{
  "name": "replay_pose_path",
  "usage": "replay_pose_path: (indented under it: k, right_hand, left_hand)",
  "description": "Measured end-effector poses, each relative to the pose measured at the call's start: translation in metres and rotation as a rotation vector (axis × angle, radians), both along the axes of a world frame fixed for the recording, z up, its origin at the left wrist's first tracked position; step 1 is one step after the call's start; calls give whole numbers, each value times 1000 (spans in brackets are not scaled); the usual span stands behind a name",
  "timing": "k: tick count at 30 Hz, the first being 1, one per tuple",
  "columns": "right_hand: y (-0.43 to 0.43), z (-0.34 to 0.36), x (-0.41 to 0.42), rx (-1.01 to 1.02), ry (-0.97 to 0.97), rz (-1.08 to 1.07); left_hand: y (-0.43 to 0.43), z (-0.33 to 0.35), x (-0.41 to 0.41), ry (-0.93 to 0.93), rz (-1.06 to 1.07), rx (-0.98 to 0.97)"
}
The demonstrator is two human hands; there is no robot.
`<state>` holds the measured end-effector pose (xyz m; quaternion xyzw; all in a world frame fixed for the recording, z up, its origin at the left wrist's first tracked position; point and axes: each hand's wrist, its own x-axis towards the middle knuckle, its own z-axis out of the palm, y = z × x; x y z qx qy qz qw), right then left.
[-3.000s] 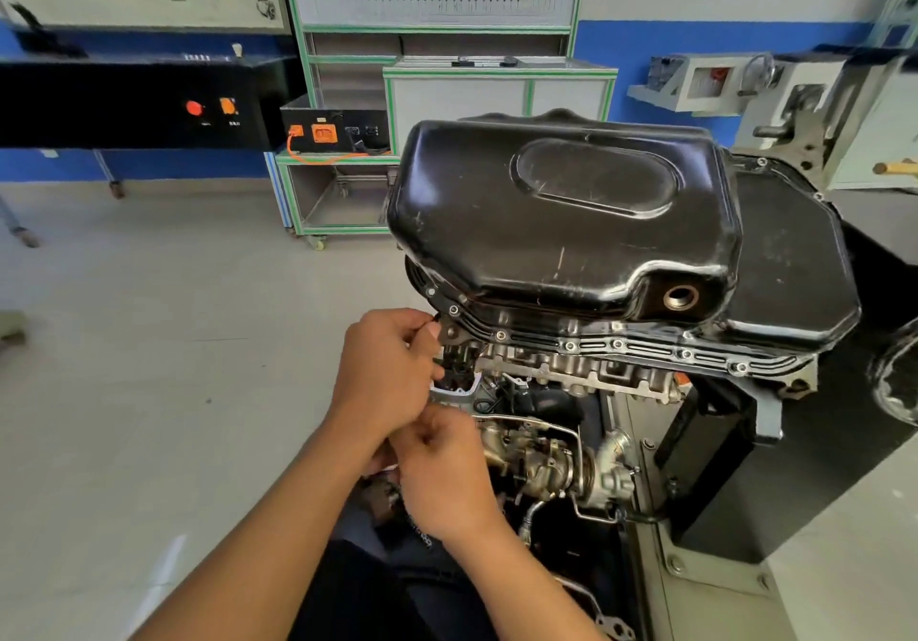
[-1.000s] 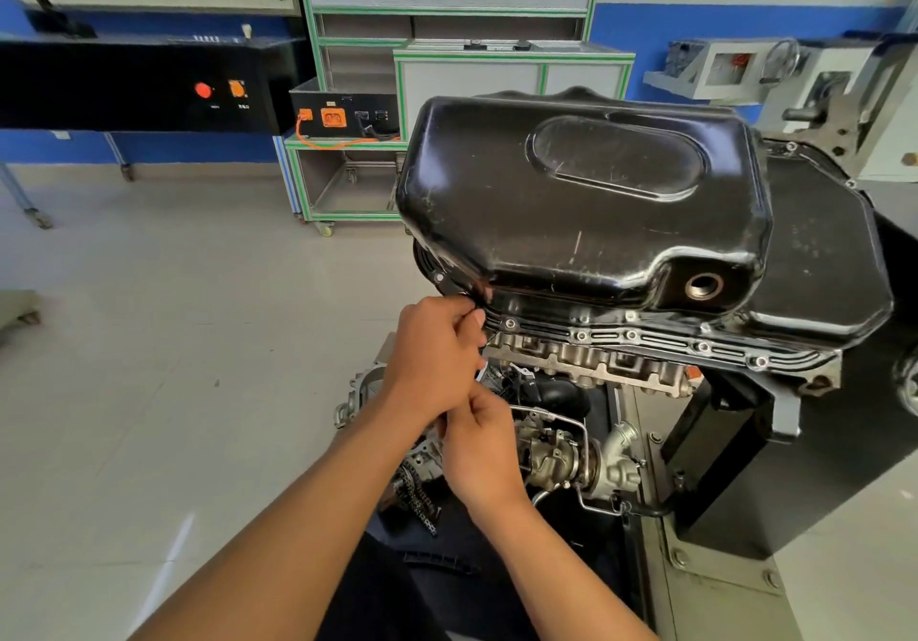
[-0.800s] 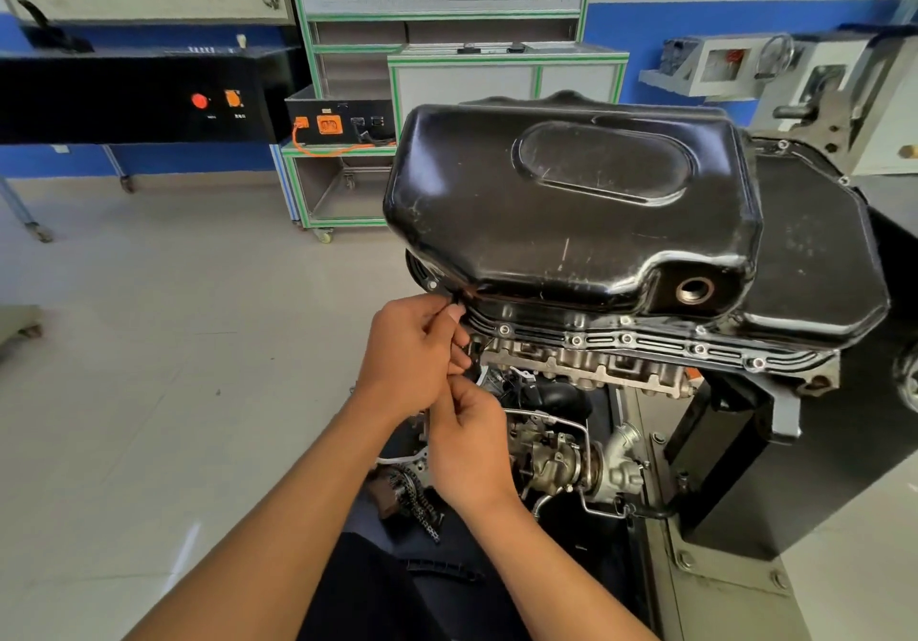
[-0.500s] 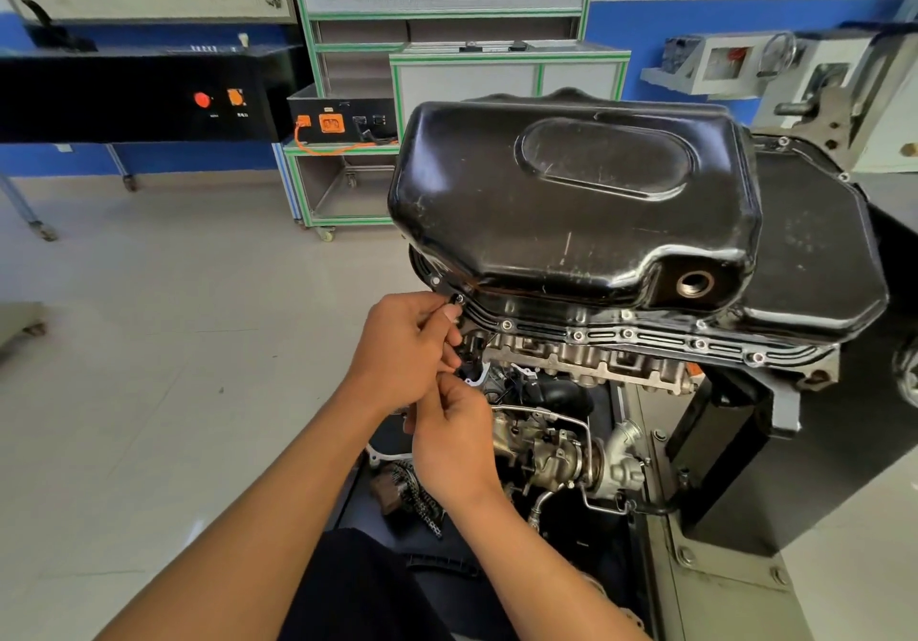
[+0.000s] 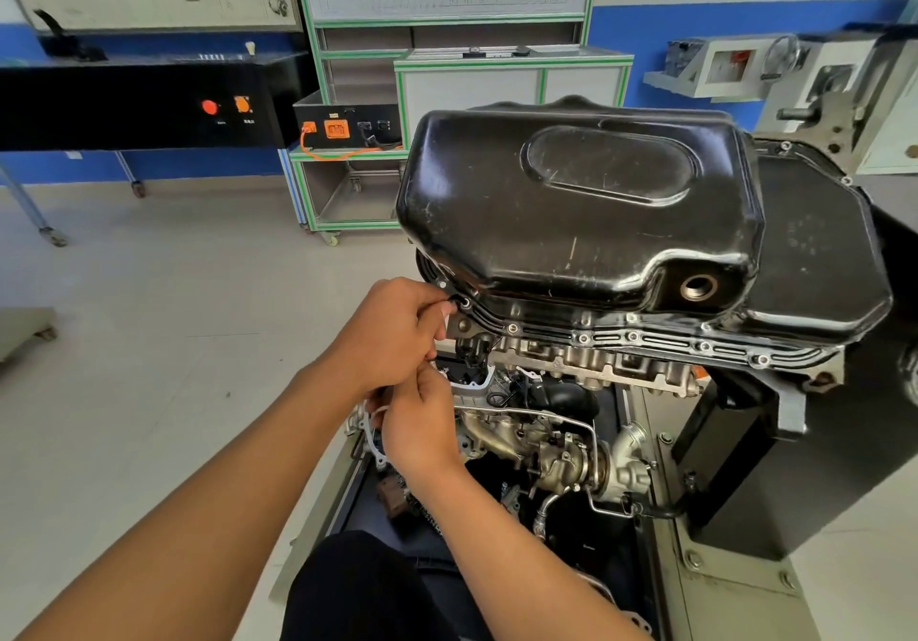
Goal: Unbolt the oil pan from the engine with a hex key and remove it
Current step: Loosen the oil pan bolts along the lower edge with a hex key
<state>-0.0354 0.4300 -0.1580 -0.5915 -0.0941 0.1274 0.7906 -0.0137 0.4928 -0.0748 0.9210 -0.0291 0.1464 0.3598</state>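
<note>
Oil pan (image 5: 571, 203) first: black, scuffed, mounted bottom-up on top of the engine (image 5: 596, 372), long axis running left to right, drain hole near the right end. Held down along the near flange by a row of small bolts (image 5: 583, 338), apparently all in place. Judged early in the job, with the pan nowhere near free.

At the flange's left corner, a corner bolt (image 5: 466, 302), met by the dark tip of a hex key (image 5: 454, 298); too small to tell how deep in the socket. Just left of and below that bolt, the left hand (image 5: 392, 337), fingers (image 5: 437, 322) curled and pinching the key right beside the bolt head. Directly beneath and touching, the right hand (image 5: 422, 422), fingers curled upward toward the left palm; probably round the key's long arm, but hidden, so cannot tell what is grasped.

Crux of the coming move: bolt up and to the right of the left fingers, nearly touching, left hand nearer than the right; key's long arm seemingly dropping from the bolt toward the right hand. Likely calls for swinging that arm about the bolt while keeping the tip square in the head, or risking a slip and a rounded socket. Other bolts strung out rightward, well apart from both hands.

Farther out: a grey base plate (image 5: 720, 586) under the engine, pale floor (image 5: 149, 317), a green-framed cabinet (image 5: 511, 88) and a black console (image 5: 124, 108) against the blue wall.
</note>
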Motion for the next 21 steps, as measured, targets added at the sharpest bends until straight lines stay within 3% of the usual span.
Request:
replay_pose_path:
  k: [6,12,21]
  right_hand:
    - [10,-1,2,102,28,-5]
    - [-2,-12,-1,12,-84,-50]
    - [-14,-12,-7,0,-69,-69]
  left_hand:
    - [4,6,3,-5,-52,117]
    - [-5,-5,0,-15,2,-14]
    - [-11,-12,0,-24,103,-119]
